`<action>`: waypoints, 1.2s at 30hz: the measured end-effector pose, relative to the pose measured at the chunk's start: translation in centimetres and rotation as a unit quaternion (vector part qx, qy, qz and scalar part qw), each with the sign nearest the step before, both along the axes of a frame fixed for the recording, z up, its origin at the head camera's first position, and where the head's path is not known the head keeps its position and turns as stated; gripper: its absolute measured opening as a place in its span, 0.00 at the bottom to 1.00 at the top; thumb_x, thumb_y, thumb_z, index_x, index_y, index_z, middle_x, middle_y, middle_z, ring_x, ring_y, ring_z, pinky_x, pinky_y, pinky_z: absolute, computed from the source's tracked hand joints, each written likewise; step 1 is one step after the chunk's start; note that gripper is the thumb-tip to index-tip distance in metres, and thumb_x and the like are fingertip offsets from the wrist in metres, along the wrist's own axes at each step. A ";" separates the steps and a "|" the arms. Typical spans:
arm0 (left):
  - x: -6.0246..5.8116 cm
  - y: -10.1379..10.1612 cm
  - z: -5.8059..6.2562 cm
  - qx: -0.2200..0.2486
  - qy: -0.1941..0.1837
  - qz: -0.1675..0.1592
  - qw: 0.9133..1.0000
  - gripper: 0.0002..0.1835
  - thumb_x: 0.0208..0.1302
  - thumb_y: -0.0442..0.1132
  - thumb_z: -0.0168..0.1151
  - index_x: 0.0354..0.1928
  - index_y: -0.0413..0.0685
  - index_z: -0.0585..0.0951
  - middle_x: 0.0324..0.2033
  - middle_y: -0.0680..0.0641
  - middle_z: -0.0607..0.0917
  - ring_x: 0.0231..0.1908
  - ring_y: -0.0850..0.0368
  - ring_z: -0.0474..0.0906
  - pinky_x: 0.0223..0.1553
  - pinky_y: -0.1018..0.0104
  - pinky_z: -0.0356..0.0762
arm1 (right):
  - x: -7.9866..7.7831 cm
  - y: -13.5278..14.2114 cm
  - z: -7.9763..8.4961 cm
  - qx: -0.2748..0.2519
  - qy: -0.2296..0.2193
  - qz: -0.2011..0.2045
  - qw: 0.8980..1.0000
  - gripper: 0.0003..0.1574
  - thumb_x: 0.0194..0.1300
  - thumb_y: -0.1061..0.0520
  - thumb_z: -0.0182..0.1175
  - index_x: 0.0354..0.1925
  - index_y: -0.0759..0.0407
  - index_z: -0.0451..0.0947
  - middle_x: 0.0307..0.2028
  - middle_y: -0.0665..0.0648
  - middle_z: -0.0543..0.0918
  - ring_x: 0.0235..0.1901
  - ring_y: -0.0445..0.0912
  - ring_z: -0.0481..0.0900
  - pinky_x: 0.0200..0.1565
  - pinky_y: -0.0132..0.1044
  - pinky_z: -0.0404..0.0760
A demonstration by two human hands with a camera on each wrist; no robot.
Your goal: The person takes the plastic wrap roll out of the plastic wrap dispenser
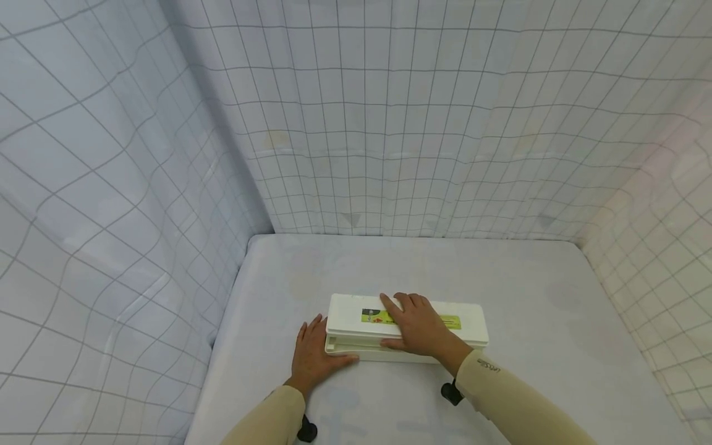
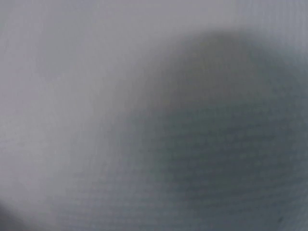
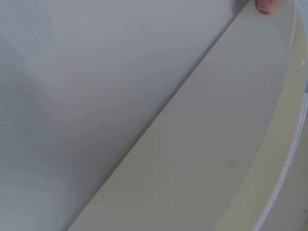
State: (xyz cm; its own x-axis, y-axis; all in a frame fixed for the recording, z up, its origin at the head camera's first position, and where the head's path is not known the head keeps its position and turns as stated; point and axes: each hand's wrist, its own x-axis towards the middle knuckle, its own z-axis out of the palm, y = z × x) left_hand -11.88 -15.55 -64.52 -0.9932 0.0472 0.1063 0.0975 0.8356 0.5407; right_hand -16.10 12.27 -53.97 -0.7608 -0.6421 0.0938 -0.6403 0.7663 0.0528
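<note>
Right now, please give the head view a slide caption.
Right grip spans a white box; left grip touches its left end.

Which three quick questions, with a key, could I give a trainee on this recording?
1. Which hand lies across the yellow-green label on the white box?
2. True or false: the left hand is at one end of the box.
3. The sleeves are: a) black, b) beige, c) blue.

Key: 1. The right hand. 2. True. 3. b) Beige.
</note>
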 end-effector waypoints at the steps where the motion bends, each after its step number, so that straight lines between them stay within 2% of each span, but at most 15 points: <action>1: 0.0 0.0 0.0 0.000 0.001 -0.001 1.000 0.61 0.36 0.79 0.74 0.72 0.54 0.71 0.66 0.50 0.80 0.76 0.44 0.63 0.77 0.38 0.52 | 0.0 0.0 0.0 -0.003 -0.003 -0.003 1.000 0.62 0.60 0.18 0.58 0.78 0.52 0.58 0.63 0.63 0.76 0.60 0.59 0.77 0.62 0.55 0.79; 8: 0.0 0.0 -0.1 0.000 0.004 -0.004 1.000 0.61 0.36 0.79 0.74 0.72 0.55 0.70 0.66 0.51 0.80 0.76 0.45 0.63 0.77 0.38 0.52 | -0.5 0.5 0.1 -0.012 -0.030 -0.034 0.999 0.63 0.61 0.19 0.58 0.79 0.53 0.57 0.64 0.64 0.74 0.61 0.61 0.76 0.63 0.57 0.77; 21: -0.1 0.0 0.0 0.008 0.004 -0.005 1.000 0.61 0.35 0.76 0.76 0.71 0.53 0.71 0.65 0.50 0.81 0.76 0.46 0.63 0.78 0.40 0.52 | -1.4 2.6 -0.2 -0.011 -0.050 -0.083 0.995 0.63 0.62 0.20 0.57 0.80 0.52 0.53 0.67 0.65 0.72 0.62 0.63 0.75 0.65 0.58 0.76; 36: 0.0 0.0 0.1 0.021 0.003 -0.006 1.000 0.60 0.35 0.74 0.78 0.70 0.51 0.71 0.64 0.48 0.81 0.76 0.45 0.63 0.78 0.41 0.50 | -2.2 4.8 -0.2 -0.013 -0.046 -0.116 0.992 0.63 0.61 0.20 0.58 0.79 0.53 0.55 0.65 0.66 0.73 0.57 0.63 0.77 0.61 0.57 0.78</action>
State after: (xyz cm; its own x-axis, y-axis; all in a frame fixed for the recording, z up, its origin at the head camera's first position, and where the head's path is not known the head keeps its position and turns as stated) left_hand -11.90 -15.58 -64.38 -0.9920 0.0545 0.1136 0.1104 0.8110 0.5745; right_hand -18.28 17.10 -54.16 -0.8942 -0.4467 0.0302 -0.4474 0.8941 -0.0192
